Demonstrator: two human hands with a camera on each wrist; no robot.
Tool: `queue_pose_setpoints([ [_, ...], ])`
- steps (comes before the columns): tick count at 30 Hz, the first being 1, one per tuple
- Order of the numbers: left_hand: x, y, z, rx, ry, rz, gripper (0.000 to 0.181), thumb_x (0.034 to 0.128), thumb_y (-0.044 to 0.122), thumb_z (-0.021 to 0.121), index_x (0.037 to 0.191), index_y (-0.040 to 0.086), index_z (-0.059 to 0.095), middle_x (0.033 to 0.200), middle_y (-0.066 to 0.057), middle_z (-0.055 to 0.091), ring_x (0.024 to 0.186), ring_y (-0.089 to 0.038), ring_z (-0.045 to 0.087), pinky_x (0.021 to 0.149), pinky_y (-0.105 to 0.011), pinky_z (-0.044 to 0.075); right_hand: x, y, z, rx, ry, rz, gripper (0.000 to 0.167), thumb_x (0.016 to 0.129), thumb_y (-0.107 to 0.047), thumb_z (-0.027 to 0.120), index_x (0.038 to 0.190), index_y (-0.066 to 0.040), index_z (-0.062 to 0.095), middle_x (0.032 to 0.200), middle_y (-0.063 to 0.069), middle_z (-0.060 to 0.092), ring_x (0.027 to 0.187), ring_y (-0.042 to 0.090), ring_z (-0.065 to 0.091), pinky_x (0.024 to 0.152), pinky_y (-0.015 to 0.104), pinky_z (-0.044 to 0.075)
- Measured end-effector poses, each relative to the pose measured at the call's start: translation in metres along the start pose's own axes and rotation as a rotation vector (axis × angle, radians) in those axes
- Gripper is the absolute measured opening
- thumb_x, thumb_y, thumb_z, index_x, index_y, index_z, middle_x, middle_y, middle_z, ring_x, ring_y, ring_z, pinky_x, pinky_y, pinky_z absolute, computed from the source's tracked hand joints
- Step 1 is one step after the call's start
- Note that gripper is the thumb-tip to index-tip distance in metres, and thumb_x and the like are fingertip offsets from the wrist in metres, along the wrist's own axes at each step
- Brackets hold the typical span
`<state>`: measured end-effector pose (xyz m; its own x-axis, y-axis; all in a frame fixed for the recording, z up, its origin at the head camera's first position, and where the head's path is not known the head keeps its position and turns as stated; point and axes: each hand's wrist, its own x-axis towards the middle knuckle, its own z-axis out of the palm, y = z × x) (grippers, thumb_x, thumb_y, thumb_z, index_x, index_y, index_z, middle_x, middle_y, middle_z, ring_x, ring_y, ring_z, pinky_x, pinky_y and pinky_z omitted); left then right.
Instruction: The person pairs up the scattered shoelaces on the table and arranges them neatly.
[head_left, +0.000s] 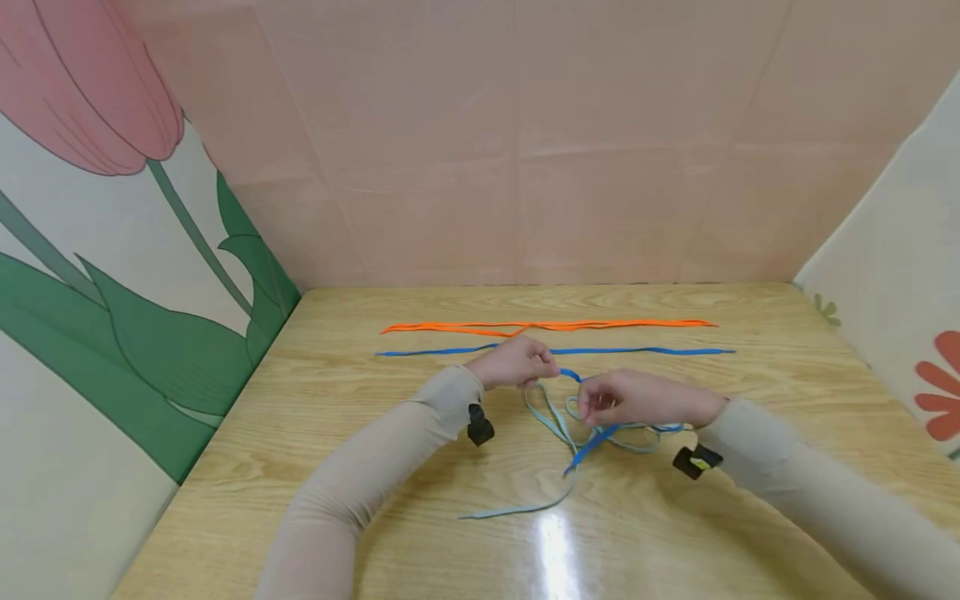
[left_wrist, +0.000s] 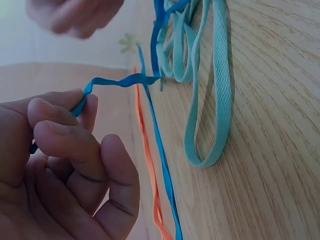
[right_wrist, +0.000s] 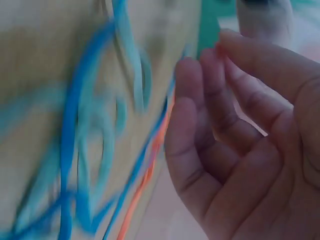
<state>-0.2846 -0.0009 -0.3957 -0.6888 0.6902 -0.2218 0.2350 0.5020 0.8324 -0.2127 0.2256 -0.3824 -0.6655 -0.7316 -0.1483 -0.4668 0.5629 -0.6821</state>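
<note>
A blue shoelace (left_wrist: 122, 81) is pinched between the thumb and fingers of my left hand (head_left: 517, 362), and a short length runs from there to the pile. My right hand (head_left: 633, 398) hovers just over that pile with its fingers loosely bent. In the right wrist view nothing shows between the right fingertips (right_wrist: 187, 75). Under both hands lies a pale green shoelace (left_wrist: 222, 90), looped and tangled with the blue one. One pale green end (head_left: 517, 510) trails toward the front left. The right hand hides part of the tangle in the head view.
Beyond the hands, a second blue shoelace (head_left: 645, 350) lies stretched straight across the wooden table (head_left: 262, 450). Behind it, an orange shoelace (head_left: 600, 322) lies parallel, in several strands. A pink wall covering (head_left: 450, 167) rises at the table's back edge, with flower-patterned panels at both sides.
</note>
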Motion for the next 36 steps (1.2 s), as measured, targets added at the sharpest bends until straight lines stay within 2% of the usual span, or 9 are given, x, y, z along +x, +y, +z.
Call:
queue_pose_setpoints([
  [1, 0.0, 0.0, 0.0, -0.001, 0.001, -0.004, 0.03, 0.0973, 0.025, 0.06, 0.106, -0.003, 0.065, 0.051, 0.003, 0.041, 0.046, -0.01, 0.036, 0.051, -0.023, 0.035, 0.002, -0.005, 0.008, -0.032, -0.029, -0.044, 0.002, 0.092, -0.014, 0.065, 0.091, -0.013, 0.064, 0.087, -0.005, 0.064, 0.076, 0.007, 0.058, 0.069, 0.025, 0.051],
  [5, 0.0, 0.0, 0.001, -0.015, 0.001, -0.023, 0.031, 0.0958, 0.026, 0.062, 0.103, -0.004, 0.065, 0.05, 0.004, 0.037, 0.045, -0.01, 0.033, 0.05, -0.024, 0.033, 0.008, -0.019, 0.031, -0.223, -0.072, -0.154, 0.015, 0.082, -0.008, 0.074, 0.086, -0.02, 0.067, 0.081, -0.013, 0.062, 0.073, -0.001, 0.054, 0.066, 0.019, 0.048],
  [8, 0.0, 0.001, 0.002, -0.026, 0.0, -0.034, 0.032, 0.095, 0.026, 0.063, 0.102, -0.005, 0.065, 0.049, 0.004, 0.035, 0.044, -0.01, 0.031, 0.049, -0.024, 0.03, 0.009, -0.023, 0.042, -0.35, -0.064, -0.161, 0.018, 0.078, -0.007, 0.076, 0.081, -0.021, 0.065, 0.077, -0.013, 0.058, 0.073, 0.0, 0.05, 0.063, 0.016, 0.043],
  [10, 0.0, 0.001, 0.002, -0.027, -0.002, -0.039, 0.033, 0.0946, 0.027, 0.064, 0.102, -0.005, 0.065, 0.049, 0.005, 0.035, 0.044, -0.01, 0.03, 0.048, -0.024, 0.03, 0.009, -0.024, 0.046, -0.385, -0.062, -0.144, 0.019, 0.078, -0.008, 0.077, 0.077, -0.021, 0.063, 0.076, -0.011, 0.056, 0.073, 0.001, 0.048, 0.061, 0.016, 0.041],
  [15, 0.0, 0.0, 0.002, -0.016, -0.003, -0.045, 0.032, 0.0946, 0.028, 0.064, 0.102, -0.004, 0.065, 0.05, 0.004, 0.035, 0.045, -0.012, 0.031, 0.049, -0.024, 0.032, 0.009, -0.023, 0.051, -0.415, -0.057, -0.083, 0.018, 0.081, -0.012, 0.076, 0.076, -0.021, 0.062, 0.076, -0.011, 0.053, 0.071, -0.001, 0.045, 0.057, 0.017, 0.04],
  [19, 0.0, -0.001, 0.001, -0.018, -0.006, -0.048, 0.031, 0.095, 0.027, 0.063, 0.102, -0.003, 0.065, 0.05, 0.004, 0.035, 0.045, -0.012, 0.031, 0.049, -0.024, 0.032, 0.011, -0.02, 0.054, -0.449, -0.046, -0.068, 0.021, 0.083, -0.009, 0.074, 0.075, -0.023, 0.061, 0.076, -0.014, 0.051, 0.069, -0.003, 0.046, 0.057, 0.017, 0.041],
  [31, 0.0, 0.001, 0.0, 0.016, -0.012, -0.051, 0.031, 0.0955, 0.029, 0.062, 0.105, 0.0, 0.066, 0.05, 0.003, 0.038, 0.045, -0.012, 0.034, 0.052, -0.028, 0.035, 0.011, -0.018, 0.056, -0.483, -0.035, -0.089, 0.023, 0.084, -0.005, 0.071, 0.073, -0.023, 0.061, 0.075, -0.015, 0.05, 0.067, -0.003, 0.045, 0.058, 0.016, 0.042],
  [36, -0.001, 0.003, -0.003, 0.019, -0.006, -0.01, 0.025, 0.0968, 0.026, 0.061, 0.101, 0.002, 0.067, 0.052, 0.002, 0.04, 0.048, -0.014, 0.037, 0.055, -0.029, 0.037, 0.006, -0.021, 0.051, -0.431, -0.044, -0.13, 0.02, 0.082, -0.008, 0.074, 0.077, -0.024, 0.063, 0.08, -0.016, 0.053, 0.072, -0.003, 0.05, 0.061, 0.016, 0.045],
])
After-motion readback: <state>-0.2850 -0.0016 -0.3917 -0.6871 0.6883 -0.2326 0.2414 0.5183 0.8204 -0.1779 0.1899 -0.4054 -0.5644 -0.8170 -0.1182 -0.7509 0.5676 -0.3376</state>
